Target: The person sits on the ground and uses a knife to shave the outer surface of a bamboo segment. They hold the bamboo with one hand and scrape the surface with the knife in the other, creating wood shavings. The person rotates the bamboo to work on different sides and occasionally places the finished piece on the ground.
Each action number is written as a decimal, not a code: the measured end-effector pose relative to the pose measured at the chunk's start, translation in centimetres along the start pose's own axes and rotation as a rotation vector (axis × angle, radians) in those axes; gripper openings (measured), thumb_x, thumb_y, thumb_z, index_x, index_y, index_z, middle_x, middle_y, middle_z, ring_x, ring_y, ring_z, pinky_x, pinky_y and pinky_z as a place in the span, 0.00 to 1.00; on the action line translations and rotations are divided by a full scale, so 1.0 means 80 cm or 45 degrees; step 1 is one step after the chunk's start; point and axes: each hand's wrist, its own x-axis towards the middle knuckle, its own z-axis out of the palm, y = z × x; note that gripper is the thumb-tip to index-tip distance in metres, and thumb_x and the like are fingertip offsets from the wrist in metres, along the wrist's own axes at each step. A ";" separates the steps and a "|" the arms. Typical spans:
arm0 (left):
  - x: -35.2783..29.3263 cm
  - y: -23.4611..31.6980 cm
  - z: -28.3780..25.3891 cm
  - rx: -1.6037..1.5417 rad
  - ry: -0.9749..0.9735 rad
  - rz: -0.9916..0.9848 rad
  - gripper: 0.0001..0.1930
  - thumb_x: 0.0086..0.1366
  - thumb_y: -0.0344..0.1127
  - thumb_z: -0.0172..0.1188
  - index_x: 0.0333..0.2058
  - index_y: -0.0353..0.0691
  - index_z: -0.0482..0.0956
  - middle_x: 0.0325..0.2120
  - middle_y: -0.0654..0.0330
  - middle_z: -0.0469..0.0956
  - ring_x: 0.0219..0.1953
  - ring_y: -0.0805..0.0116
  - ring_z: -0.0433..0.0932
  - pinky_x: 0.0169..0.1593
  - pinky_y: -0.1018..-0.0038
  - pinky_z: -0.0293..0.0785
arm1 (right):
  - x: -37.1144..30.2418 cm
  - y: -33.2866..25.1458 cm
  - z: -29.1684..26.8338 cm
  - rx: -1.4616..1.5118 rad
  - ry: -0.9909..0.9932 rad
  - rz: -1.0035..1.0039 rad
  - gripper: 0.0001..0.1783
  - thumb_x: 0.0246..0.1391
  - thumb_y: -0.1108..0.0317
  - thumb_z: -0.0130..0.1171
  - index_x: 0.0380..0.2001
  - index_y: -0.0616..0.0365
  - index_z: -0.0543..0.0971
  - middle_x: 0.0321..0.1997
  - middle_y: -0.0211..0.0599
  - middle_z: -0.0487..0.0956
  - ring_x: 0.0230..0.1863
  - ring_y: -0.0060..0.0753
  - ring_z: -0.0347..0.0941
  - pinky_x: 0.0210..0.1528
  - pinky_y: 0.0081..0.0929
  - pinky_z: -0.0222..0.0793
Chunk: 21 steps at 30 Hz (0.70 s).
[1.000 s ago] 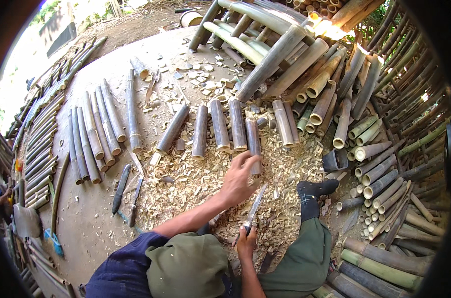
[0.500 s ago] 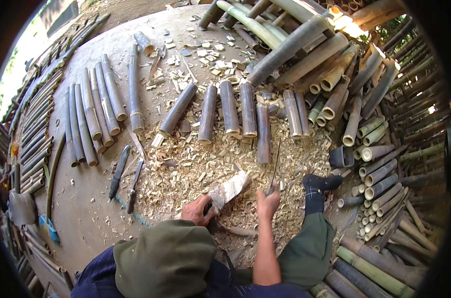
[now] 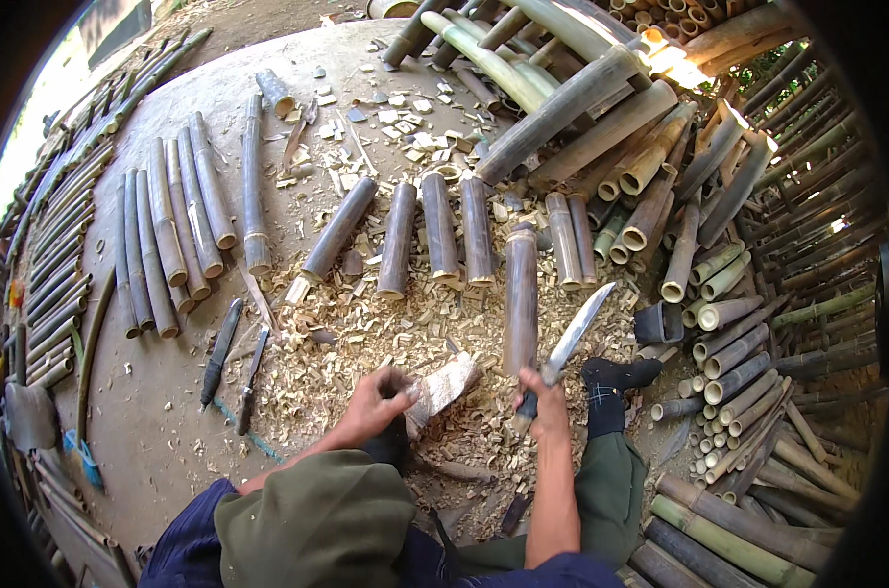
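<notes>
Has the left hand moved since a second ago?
Yes: the left hand has moved left and back toward the person, judged against the row of bamboo tubes. It is now beside the pale wood block.

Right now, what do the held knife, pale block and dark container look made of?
Knife: blade likely bare steel, given its smooth, bright shine; handle material unclear. Pale block: probably unfinished wood, with a rough, hacked-looking face. Dark container: perhaps plastic, its surface dull; coated metal possible.
</notes>
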 end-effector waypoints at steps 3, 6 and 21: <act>0.036 0.063 0.031 -0.467 -0.112 -0.143 0.41 0.63 0.51 0.75 0.67 0.34 0.69 0.51 0.50 0.81 0.55 0.58 0.80 0.53 0.61 0.79 | -0.092 -0.011 -0.006 -0.410 -0.082 -0.144 0.23 0.49 0.58 0.79 0.42 0.59 0.81 0.26 0.26 0.79 0.24 0.20 0.75 0.28 0.24 0.73; 0.063 0.066 0.052 -0.826 -0.258 -0.250 0.56 0.59 0.57 0.77 0.75 0.39 0.54 0.64 0.48 0.70 0.68 0.53 0.68 0.62 0.50 0.72 | -0.149 0.016 0.014 -0.515 -0.121 -0.072 0.25 0.51 0.59 0.78 0.46 0.61 0.80 0.28 0.27 0.79 0.27 0.20 0.75 0.30 0.24 0.73; 0.057 -0.012 -0.012 -1.268 0.593 -0.177 0.23 0.59 0.29 0.78 0.50 0.39 0.77 0.39 0.61 0.82 0.41 0.63 0.82 0.49 0.61 0.81 | -0.156 0.151 0.028 -0.884 0.071 -0.210 0.16 0.71 0.62 0.57 0.55 0.57 0.71 0.28 0.40 0.78 0.23 0.39 0.76 0.24 0.38 0.72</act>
